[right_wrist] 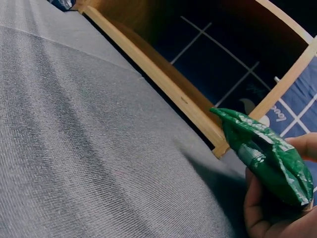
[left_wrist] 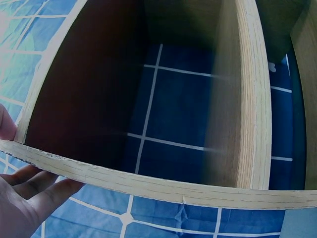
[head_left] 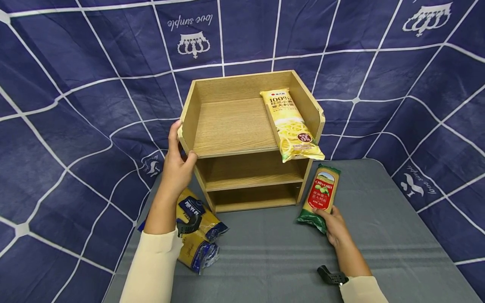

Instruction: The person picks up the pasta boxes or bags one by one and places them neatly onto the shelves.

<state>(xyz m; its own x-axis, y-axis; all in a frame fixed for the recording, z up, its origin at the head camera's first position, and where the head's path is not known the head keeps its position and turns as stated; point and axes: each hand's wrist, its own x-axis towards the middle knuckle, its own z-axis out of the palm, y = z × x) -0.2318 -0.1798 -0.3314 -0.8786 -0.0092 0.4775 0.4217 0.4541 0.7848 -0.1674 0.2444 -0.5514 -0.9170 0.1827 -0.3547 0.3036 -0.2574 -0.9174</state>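
Note:
A wooden three-tier shelf [head_left: 231, 126] stands at the back of the grey table. My left hand [head_left: 178, 158] grips its left side panel, thumb at the front edge; in the left wrist view the fingers [left_wrist: 29, 186] lie under the board edge [left_wrist: 163, 186]. A yellow pasta packet [head_left: 289, 124] lies on the top tier, overhanging the front. My right hand [head_left: 333, 225] holds the lower end of a green and red Olivoila pasta packet [head_left: 321, 195] lying on the table beside the shelf's right foot; the right wrist view shows its green end [right_wrist: 267, 156].
Two blue and yellow pasta packets [head_left: 201, 235] lie on the table under my left forearm. The grey table [head_left: 273, 252] ends at the right near a blue checked cloth backdrop [head_left: 417, 84]. The two lower tiers hold nothing.

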